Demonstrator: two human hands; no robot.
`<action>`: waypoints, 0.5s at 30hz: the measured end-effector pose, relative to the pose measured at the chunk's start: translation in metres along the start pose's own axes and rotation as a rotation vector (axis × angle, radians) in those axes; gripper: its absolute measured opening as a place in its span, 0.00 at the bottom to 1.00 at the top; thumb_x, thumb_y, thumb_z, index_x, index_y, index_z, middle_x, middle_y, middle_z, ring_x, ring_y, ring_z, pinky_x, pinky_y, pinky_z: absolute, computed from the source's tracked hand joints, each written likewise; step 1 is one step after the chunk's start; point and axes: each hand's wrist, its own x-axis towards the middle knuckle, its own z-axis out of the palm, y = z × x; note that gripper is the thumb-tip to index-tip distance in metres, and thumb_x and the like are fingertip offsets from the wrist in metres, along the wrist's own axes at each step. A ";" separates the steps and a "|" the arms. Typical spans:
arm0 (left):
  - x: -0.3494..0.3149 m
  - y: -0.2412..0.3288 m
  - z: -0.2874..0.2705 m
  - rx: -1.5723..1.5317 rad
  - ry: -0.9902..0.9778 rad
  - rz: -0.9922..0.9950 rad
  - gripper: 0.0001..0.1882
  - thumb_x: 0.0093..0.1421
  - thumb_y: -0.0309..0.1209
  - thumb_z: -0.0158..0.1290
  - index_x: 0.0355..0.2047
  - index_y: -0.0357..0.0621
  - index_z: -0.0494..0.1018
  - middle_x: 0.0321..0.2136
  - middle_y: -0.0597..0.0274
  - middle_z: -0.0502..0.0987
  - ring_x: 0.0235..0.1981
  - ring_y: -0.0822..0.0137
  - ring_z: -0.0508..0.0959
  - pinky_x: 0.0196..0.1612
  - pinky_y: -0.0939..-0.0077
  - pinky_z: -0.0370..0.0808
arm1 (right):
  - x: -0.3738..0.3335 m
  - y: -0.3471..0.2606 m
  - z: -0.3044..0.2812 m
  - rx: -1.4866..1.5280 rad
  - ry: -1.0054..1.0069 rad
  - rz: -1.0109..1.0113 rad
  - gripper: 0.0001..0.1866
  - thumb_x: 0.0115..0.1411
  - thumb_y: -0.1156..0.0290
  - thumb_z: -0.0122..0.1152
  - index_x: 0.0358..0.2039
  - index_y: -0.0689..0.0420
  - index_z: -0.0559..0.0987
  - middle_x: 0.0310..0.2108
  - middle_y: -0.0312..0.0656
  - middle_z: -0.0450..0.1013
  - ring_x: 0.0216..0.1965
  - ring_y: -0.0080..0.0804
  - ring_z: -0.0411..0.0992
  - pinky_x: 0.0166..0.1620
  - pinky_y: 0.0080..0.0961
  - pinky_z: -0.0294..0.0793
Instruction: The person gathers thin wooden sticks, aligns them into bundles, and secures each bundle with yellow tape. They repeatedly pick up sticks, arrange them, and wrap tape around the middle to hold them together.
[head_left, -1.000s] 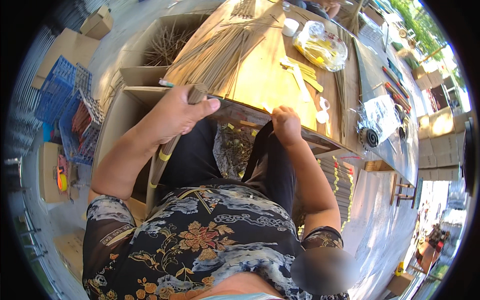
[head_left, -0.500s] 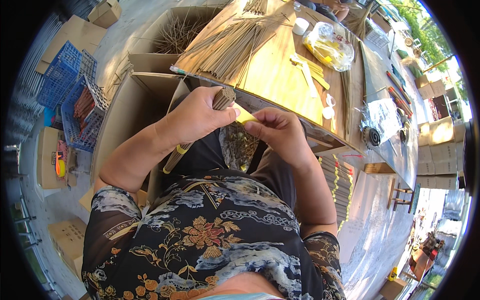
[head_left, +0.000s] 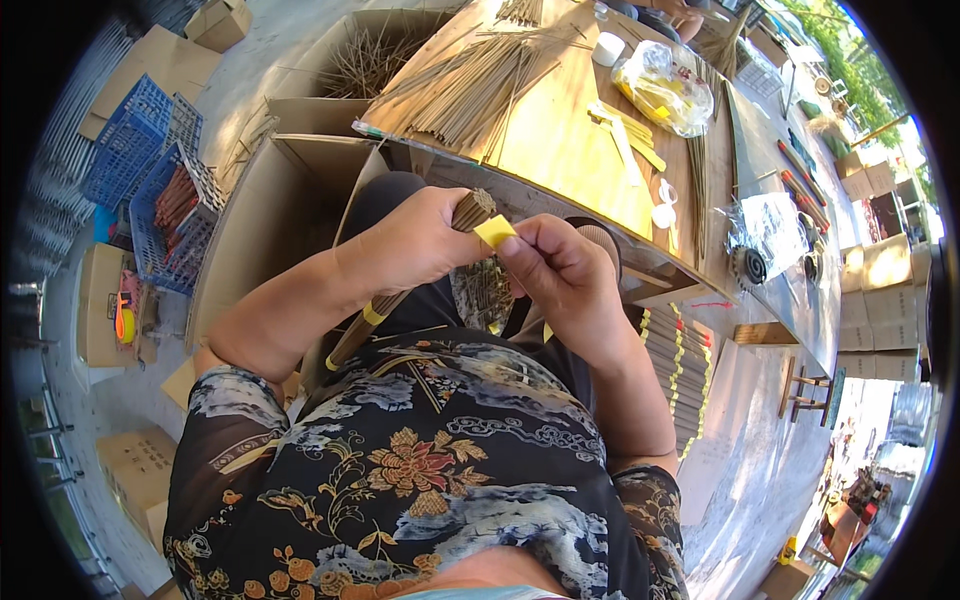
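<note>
A bundle of thin brown sticks [head_left: 474,209], much like incense sticks, slants across my lap with its cut end up. My left hand [head_left: 415,240] is wrapped round its upper part. Lower down, yellow bands [head_left: 373,314] circle the bundle. Between the thumb and fingers of my right hand [head_left: 568,280] is a yellow paper strip [head_left: 494,233]. The strip's free end is raised just beside the bundle's top; whether it touches the sticks I cannot tell. My right palm hides the rest of the strip.
Loose sticks [head_left: 470,95] lie on the wooden table [head_left: 540,150] ahead, with more yellow strips [head_left: 640,140] and a plastic bag [head_left: 664,88]. An open cardboard box [head_left: 240,235] stands to my left, blue crates [head_left: 130,130] beyond it. Banded bundles [head_left: 672,375] lie at the right.
My right hand has turned and lifted the yellow strip's end from the bundle's side to a raised position. The bundle's top has shifted slightly right and down with my left hand.
</note>
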 end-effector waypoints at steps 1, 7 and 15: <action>-0.002 0.000 0.002 -0.013 -0.017 0.019 0.08 0.56 0.32 0.53 0.26 0.42 0.67 0.15 0.75 0.64 0.14 0.86 0.60 0.15 0.91 0.55 | 0.000 0.000 0.002 -0.021 -0.017 0.022 0.07 0.58 0.71 0.53 0.30 0.62 0.73 0.17 0.35 0.67 0.21 0.15 0.64 0.24 0.15 0.64; 0.000 -0.010 0.007 0.135 0.015 0.004 0.10 0.53 0.32 0.54 0.28 0.38 0.69 0.21 0.68 0.70 0.23 0.82 0.65 0.25 0.84 0.64 | -0.001 0.003 0.006 -0.150 0.069 -0.028 0.09 0.55 0.69 0.58 0.25 0.62 0.74 0.16 0.38 0.67 0.18 0.19 0.63 0.23 0.19 0.64; 0.003 -0.015 0.015 0.166 0.052 0.068 0.11 0.52 0.32 0.53 0.28 0.35 0.69 0.21 0.60 0.73 0.25 0.78 0.67 0.29 0.78 0.68 | 0.000 -0.008 0.000 -0.302 0.067 0.047 0.11 0.52 0.69 0.60 0.21 0.62 0.73 0.15 0.41 0.67 0.18 0.21 0.63 0.23 0.20 0.64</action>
